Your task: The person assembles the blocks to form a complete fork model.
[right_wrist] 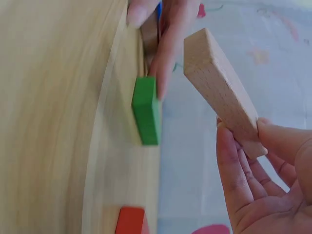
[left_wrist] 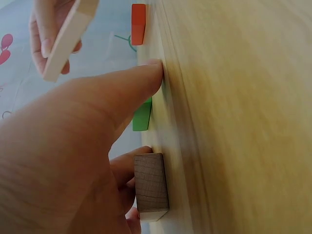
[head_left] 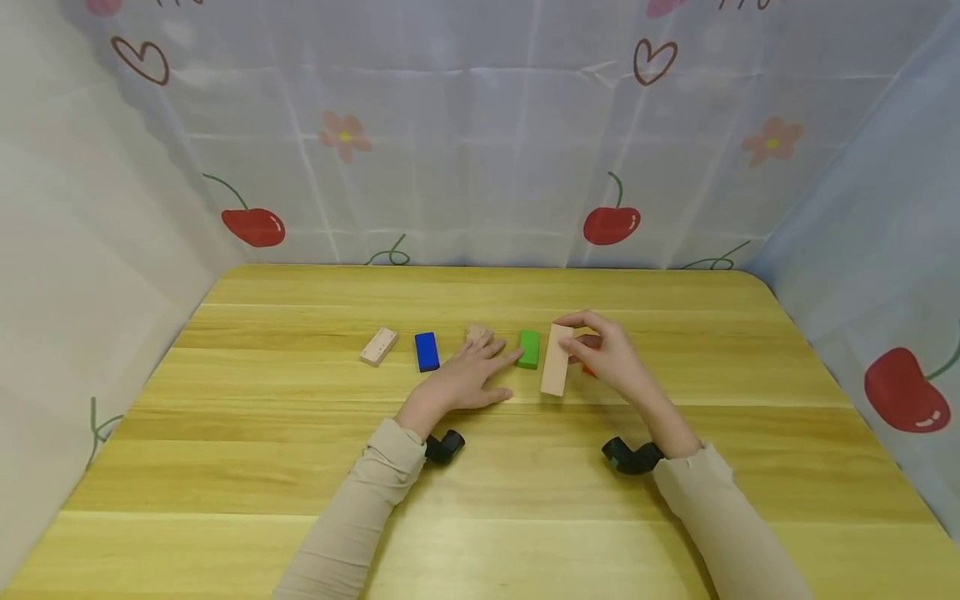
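My right hand (head_left: 611, 357) pinches a plain wooden block (head_left: 556, 363) between thumb and fingers, raised above the table and tilted in the right wrist view. The left hand (head_left: 467, 377) lies low with its fingers spread and thumb out. Partly covered by that hand is another wooden block (left_wrist: 151, 183), its end facing the left wrist camera. One left fingertip reaches the edge of the green block (head_left: 529, 350). Behind the right hand, the red block (left_wrist: 138, 23) is mostly hidden in the head view.
Left of the hands, a blue block (head_left: 427, 352) and a light wooden block (head_left: 379, 346) lie on the wooden table (head_left: 525, 550). A printed curtain (head_left: 465, 167) hangs along the table's back edge and sides. Dark wrist cameras (head_left: 632, 457) sit below each wrist.
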The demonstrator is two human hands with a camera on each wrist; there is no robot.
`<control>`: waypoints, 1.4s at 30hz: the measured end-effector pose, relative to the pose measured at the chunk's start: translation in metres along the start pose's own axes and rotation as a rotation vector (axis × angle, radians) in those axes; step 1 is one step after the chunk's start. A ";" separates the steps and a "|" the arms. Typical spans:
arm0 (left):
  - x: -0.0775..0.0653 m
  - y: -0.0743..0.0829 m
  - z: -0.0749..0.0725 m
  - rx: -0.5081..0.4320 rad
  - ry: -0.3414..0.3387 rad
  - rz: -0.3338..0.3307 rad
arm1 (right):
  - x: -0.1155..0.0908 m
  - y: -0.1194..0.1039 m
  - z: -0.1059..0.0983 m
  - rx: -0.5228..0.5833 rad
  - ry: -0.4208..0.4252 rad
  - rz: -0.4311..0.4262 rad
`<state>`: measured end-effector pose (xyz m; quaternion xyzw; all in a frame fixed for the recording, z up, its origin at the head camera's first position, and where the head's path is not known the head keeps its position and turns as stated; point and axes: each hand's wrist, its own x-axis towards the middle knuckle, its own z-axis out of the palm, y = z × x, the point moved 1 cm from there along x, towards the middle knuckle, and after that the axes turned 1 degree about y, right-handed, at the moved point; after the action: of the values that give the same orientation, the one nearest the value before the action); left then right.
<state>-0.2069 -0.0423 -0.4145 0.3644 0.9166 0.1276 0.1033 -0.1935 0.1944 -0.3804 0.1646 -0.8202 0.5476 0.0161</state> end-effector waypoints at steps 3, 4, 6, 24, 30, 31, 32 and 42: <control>0.001 -0.001 0.000 0.002 0.001 -0.001 | -0.003 -0.004 0.006 0.017 -0.013 0.004; 0.001 -0.001 0.000 0.002 0.003 0.000 | -0.004 -0.005 0.008 0.024 -0.022 0.006; 0.001 -0.002 0.001 0.009 0.007 0.000 | -0.007 -0.008 0.013 0.042 -0.045 0.017; 0.001 -0.001 0.000 -0.002 0.015 0.008 | -0.043 -0.014 0.053 0.103 -0.171 0.102; 0.001 -0.002 -0.002 -0.005 0.010 0.004 | -0.052 -0.014 0.061 0.157 -0.208 0.116; 0.001 -0.002 -0.002 -0.004 0.008 0.002 | -0.054 -0.014 0.061 0.163 -0.211 0.123; 0.001 -0.002 -0.002 -0.003 0.007 0.003 | -0.055 -0.013 0.062 0.177 -0.216 0.132; 0.002 -0.003 0.000 -0.001 0.009 0.008 | -0.064 -0.007 0.073 0.240 -0.268 0.177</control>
<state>-0.2100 -0.0429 -0.4157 0.3675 0.9156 0.1301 0.0989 -0.1193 0.1419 -0.4167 0.1641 -0.7550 0.6141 -0.1609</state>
